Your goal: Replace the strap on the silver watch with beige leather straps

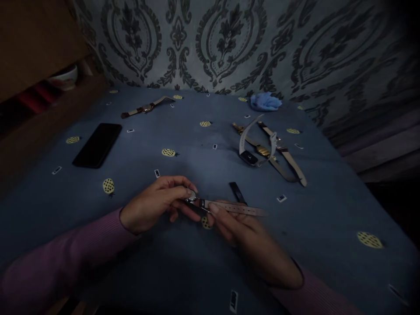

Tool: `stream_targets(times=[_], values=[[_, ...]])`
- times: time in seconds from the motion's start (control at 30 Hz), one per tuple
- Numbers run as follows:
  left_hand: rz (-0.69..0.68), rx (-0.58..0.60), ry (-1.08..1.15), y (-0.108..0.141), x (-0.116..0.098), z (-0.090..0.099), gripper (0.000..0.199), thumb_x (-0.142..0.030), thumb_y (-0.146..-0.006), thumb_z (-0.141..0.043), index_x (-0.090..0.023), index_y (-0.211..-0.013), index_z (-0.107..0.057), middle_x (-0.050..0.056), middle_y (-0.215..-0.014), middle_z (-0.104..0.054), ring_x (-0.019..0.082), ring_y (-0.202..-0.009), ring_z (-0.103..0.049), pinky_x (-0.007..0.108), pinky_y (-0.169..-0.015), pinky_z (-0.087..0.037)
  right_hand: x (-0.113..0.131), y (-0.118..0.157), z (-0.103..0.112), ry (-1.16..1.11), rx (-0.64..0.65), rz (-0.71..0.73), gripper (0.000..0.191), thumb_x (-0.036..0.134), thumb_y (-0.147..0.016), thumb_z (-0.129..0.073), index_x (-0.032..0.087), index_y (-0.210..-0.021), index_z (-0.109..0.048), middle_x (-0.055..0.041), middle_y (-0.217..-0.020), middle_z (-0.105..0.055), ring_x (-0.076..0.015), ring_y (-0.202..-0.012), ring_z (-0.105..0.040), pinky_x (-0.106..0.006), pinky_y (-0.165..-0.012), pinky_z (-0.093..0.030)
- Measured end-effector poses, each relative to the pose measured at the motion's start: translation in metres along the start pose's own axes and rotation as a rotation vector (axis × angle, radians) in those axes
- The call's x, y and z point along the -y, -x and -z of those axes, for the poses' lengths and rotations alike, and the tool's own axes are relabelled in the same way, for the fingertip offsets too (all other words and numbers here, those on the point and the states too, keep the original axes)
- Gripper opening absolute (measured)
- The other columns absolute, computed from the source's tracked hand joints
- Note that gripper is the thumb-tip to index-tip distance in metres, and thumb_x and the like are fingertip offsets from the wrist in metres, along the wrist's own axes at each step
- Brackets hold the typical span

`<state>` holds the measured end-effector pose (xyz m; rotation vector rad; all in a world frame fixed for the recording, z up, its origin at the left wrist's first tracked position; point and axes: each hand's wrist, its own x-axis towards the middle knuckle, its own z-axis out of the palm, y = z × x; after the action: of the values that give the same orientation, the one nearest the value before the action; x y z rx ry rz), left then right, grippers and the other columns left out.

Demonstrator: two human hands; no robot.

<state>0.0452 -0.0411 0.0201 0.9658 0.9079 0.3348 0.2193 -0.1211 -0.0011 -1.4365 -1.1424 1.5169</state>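
Observation:
My left hand (152, 203) pinches the small silvery case of a wristwatch (190, 196) between thumb and fingers. A light-brown watch strap (244, 209) with a row of holes runs to the right from the case. Its near part is gripped by the thumb and fingers of my right hand (252, 240). A thin shiny sliver shows by the right fingertips, too small to make out. Just beyond the strap lies a short black strap piece (236, 191) on the table, its lower end hidden behind the held strap.
On the blue patterned tablecloth (190, 131), several watches lie at the right, including a grey smartwatch (249, 157) and a gold one (262, 151). Another watch (146, 107) is at the back left, near a black phone (97, 145). A blue crumpled cloth (265, 102) sits by the wall.

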Motion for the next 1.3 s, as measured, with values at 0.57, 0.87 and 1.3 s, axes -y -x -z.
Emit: stream_targets(times=[0.57, 0.87, 1.3], values=[[-0.019, -0.071, 0.048, 0.0011, -0.0006, -0.0061, 0.006, -0.016, -0.086, -0.051, -0.016, -0.082, -0.056, 0.001, -0.075, -0.064, 0.016, -0.069, -0.072, 0.012, -0.038, -0.033, -0.0023, -0.0016, -0.0031, -0.01, -0.024, -0.041, 0.036, 0.049, -0.089, -0.052, 0.02, -0.068, -0.058, 0.0025, -0.061, -0.044, -0.0132, -0.06, -0.043, -0.028, -0.062, -0.037], [-0.033, -0.06, 0.028, 0.0006, 0.0006, -0.0062, 0.004, -0.019, -0.086, -0.053, -0.016, -0.085, -0.055, 0.003, -0.08, -0.066, 0.016, -0.07, -0.072, 0.012, -0.038, -0.034, 0.0043, -0.0006, -0.0049, 0.006, -0.029, -0.014, 0.036, 0.047, -0.089, -0.051, 0.02, -0.064, -0.055, 0.005, -0.054, -0.035, -0.0119, -0.053, -0.033, -0.027, -0.055, -0.031], [-0.051, -0.051, 0.011, 0.0004, 0.002, -0.0049, 0.005, -0.022, -0.086, -0.055, -0.016, -0.086, -0.055, 0.004, -0.083, -0.067, 0.015, -0.07, -0.071, 0.013, -0.04, -0.034, 0.0028, -0.0002, -0.0051, 0.002, -0.044, -0.046, 0.035, 0.047, -0.089, -0.051, 0.021, -0.065, -0.056, 0.0052, -0.053, -0.034, -0.0116, -0.052, -0.032, -0.026, -0.052, -0.031]])
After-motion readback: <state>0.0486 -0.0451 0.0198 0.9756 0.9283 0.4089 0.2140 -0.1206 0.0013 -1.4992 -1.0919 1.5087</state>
